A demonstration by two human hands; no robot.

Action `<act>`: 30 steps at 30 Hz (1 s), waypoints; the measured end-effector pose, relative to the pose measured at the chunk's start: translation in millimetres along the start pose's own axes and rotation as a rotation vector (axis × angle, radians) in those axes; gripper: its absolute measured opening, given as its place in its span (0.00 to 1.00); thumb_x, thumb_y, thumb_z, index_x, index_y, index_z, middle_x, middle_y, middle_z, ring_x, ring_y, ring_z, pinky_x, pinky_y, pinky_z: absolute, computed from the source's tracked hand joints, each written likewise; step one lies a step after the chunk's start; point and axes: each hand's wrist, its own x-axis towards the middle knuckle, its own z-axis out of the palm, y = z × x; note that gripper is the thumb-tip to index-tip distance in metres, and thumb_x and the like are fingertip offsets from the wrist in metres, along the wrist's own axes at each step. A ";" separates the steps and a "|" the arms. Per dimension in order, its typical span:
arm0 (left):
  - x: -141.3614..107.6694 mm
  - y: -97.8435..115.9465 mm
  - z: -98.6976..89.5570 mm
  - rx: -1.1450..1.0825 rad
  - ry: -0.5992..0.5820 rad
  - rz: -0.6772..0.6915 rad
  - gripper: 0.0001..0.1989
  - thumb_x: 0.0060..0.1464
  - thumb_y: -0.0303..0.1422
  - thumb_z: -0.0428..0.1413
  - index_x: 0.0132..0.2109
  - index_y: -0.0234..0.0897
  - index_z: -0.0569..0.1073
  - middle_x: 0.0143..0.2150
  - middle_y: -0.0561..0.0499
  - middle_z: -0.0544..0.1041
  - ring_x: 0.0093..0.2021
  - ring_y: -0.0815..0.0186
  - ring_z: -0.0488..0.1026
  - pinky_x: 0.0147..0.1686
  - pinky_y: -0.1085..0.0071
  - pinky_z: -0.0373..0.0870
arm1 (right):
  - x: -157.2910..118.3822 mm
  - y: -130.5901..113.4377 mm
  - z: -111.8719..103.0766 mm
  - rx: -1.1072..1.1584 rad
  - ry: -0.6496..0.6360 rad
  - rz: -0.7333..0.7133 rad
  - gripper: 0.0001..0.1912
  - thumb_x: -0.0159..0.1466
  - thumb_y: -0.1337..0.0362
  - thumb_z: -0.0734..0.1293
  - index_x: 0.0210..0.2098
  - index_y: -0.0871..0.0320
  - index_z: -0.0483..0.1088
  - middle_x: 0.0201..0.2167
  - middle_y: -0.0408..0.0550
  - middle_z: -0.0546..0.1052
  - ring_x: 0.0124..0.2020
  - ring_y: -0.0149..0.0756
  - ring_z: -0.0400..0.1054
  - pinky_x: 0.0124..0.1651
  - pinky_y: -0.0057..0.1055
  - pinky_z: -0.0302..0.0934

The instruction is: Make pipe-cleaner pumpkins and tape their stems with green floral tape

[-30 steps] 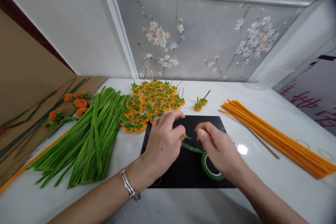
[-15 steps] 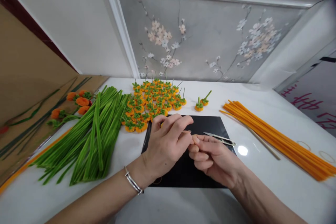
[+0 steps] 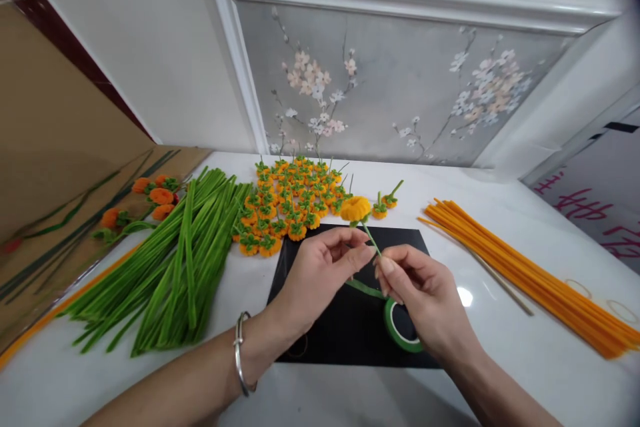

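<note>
Several red characters [image 3: 583, 205]; right fingers [image 3: 396, 273] hold orange flower [image 3: 355, 209].

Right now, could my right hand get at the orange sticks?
Likely yes: only a tan stick lies between your right hand and the orange sticks, though that hand pinches a flower stem.

The left hand [image 3: 320, 270] and right hand [image 3: 427, 290] nearly meet above the black board [image 3: 333, 337], fingertips facing. The left one curls its fingers, thumb stretched toward the index tip; whether they close is unclear. The right one pinches thumb against index finger. Both bare forearms [image 3: 195, 370] slant in from the board's near side.
</note>
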 end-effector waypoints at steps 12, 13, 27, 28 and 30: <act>1.8 -7.6 -0.2 -0.420 -0.071 -0.215 0.07 0.53 0.33 0.60 0.30 0.33 0.77 0.28 0.53 0.71 0.27 0.75 0.64 0.29 0.77 0.61 | 2.4 12.7 13.5 0.720 -0.254 0.454 0.11 0.58 0.60 0.70 0.26 0.60 0.68 0.22 0.40 0.65 0.20 0.22 0.51 0.20 0.21 0.41; 1.5 -7.3 -0.2 -0.417 -0.078 -0.220 0.08 0.53 0.33 0.59 0.30 0.33 0.77 0.28 0.53 0.71 0.27 0.74 0.65 0.29 0.77 0.61 | 2.5 12.6 13.0 0.762 -0.279 0.481 0.10 0.58 0.61 0.70 0.26 0.60 0.69 0.23 0.40 0.64 0.20 0.21 0.51 0.19 0.20 0.41; 4.8 -11.1 -1.1 -0.339 -0.015 -0.179 0.08 0.52 0.33 0.59 0.29 0.33 0.77 0.29 0.53 0.72 0.29 0.72 0.64 0.30 0.75 0.60 | 4.1 14.1 11.0 0.532 -0.192 0.371 0.14 0.56 0.55 0.72 0.26 0.60 0.71 0.23 0.40 0.68 0.23 0.24 0.57 0.22 0.21 0.52; 3.9 -11.4 -0.3 -0.337 -0.024 -0.181 0.08 0.53 0.33 0.59 0.29 0.33 0.77 0.29 0.53 0.72 0.28 0.73 0.64 0.30 0.75 0.60 | 3.6 14.6 11.7 0.539 -0.193 0.368 0.14 0.55 0.56 0.73 0.25 0.60 0.71 0.22 0.40 0.68 0.23 0.24 0.57 0.22 0.21 0.52; 2.4 -11.4 0.9 -0.339 -0.046 -0.185 0.09 0.54 0.34 0.58 0.29 0.33 0.76 0.29 0.53 0.71 0.28 0.73 0.64 0.29 0.75 0.60 | 2.8 15.8 12.9 0.574 -0.208 0.374 0.13 0.56 0.57 0.73 0.25 0.60 0.71 0.23 0.41 0.69 0.23 0.23 0.58 0.23 0.20 0.52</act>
